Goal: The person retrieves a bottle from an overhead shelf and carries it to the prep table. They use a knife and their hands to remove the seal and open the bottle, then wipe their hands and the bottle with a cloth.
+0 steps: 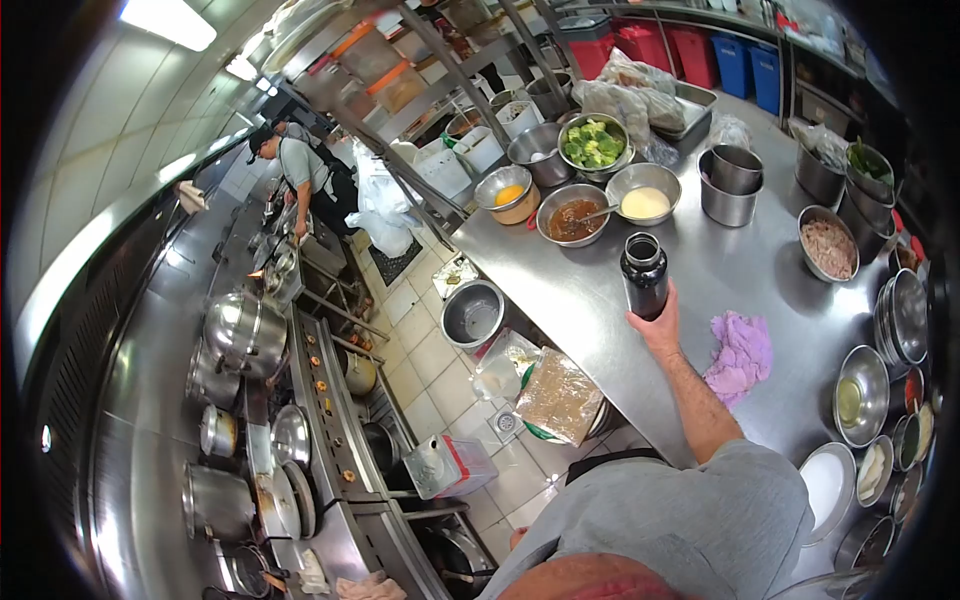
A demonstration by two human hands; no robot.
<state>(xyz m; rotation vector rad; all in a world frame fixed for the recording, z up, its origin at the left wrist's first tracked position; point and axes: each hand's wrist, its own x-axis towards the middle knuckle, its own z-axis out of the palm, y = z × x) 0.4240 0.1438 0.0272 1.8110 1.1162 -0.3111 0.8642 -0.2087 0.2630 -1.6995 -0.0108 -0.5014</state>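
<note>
My right hand point(658, 328) is wrapped round the lower part of a dark, open-mouthed bottle point(645, 272), which stands upright over the steel table point(600, 300). Right of my forearm lies a crumpled purple cloth point(740, 355). Beyond the bottle are a bowl of pale yellow liquid point(645, 203), a bowl of brown sauce with a spoon point(572, 220) and a bowl of broccoli point(594, 145). Only a small patch of my left hand point(517, 538) shows beside my shirt, low in the view; its fingers cannot be made out.
Several metal bowls line the table's right side, among them one with pinkish food point(828, 246). Deep pots point(730, 190) stand at the back. A stove point(340, 440) with pots runs along the left. Two people point(305, 165) stand farther off. A film-wrapped box point(560, 396) sits beside the table.
</note>
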